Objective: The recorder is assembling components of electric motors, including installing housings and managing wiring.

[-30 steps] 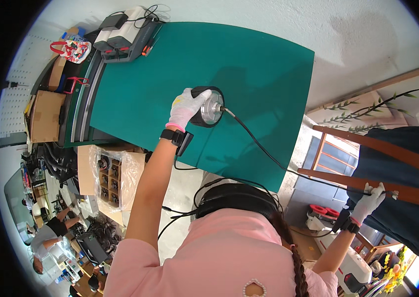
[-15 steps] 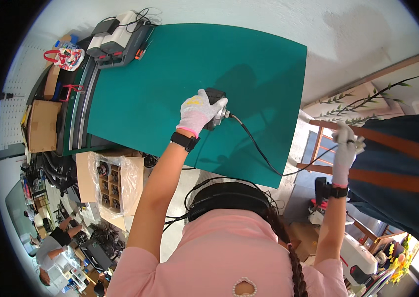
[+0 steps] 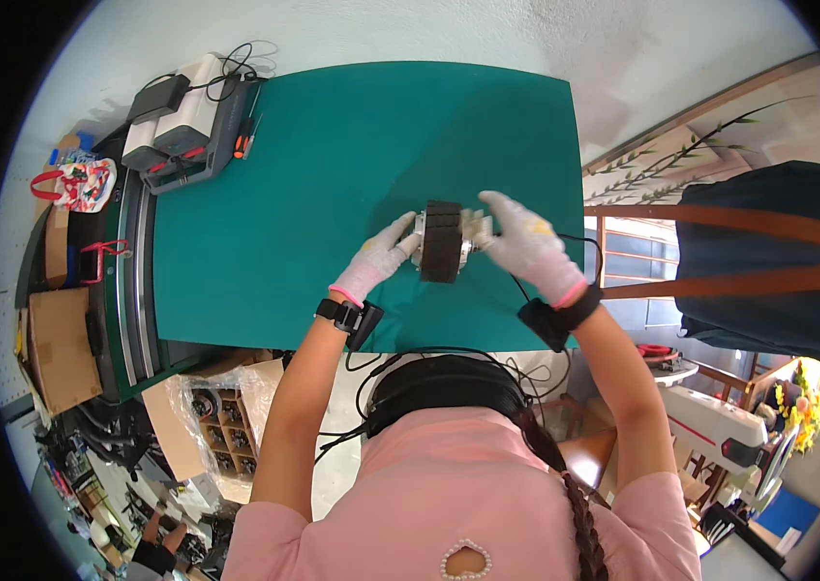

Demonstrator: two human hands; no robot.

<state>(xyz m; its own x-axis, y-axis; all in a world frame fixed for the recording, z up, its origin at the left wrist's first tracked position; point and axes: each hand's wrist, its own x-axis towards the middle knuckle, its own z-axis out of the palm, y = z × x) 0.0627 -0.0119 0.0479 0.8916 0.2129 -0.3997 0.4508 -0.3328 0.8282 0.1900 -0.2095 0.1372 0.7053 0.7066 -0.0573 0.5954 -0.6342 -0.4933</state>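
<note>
A small hub motor wheel [image 3: 442,242] stands upright over the green tabletop, with a black tyre and a silvery metal hub. My left hand [image 3: 376,259], in a pale glove, grips the hub's left face with fingertips and thumb. On the other side my gloved right hand [image 3: 529,244] is closed about the axle end, its upper finger stretched forward. What its inner fingers pinch there is partly hidden. A black cable [image 3: 596,254] loops out beside my right hand and runs back beneath it.
The green table [image 3: 333,145] carries a grey-and-white machine [image 3: 182,126] and an orange-handled screwdriver [image 3: 242,143] at far left. Below left, a carton [image 3: 173,426] holds several wheels in dividers. A dark cloth-draped chair [image 3: 768,261] stands at right. Cables lie near my waist.
My right hand has come in from the far right to the wheel's axle side. The wheel has turned tyre-up, and my left hand has moved to its left face. My view has shifted.
</note>
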